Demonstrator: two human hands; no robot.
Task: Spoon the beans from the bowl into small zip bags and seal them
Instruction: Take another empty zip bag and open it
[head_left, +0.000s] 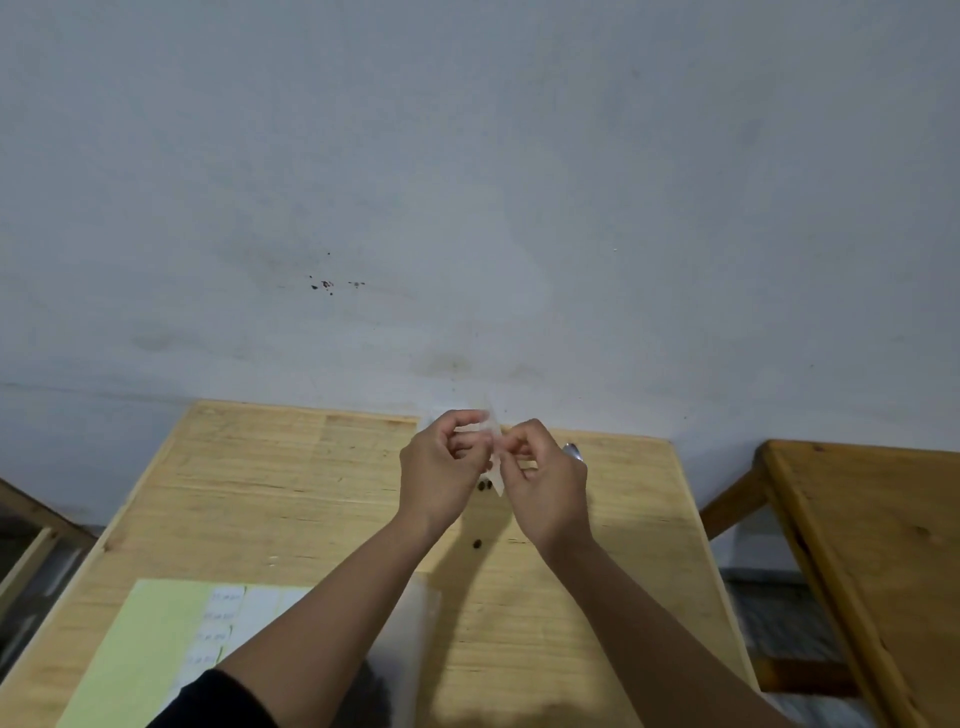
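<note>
Small clear plastic zip bag (493, 447), frame centre, pinched between left hand (441, 467) and right hand (545, 483), seemingly to work its top

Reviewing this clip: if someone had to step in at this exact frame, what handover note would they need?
Left hand: grip pinching the small zip bag from its left side.
Right hand: grip pinching the same bag from the right; a metal spoon tip shows just behind it, whether held I cannot tell.
The bag is held up above the wooden table, with dark beans showing at its lower end. One loose bean lies on the table beneath.
The bowl is not in view.
Done: this bag appears to hold beans.
Left: confirm its seal, pick up the stray bean, fill further bags.
</note>
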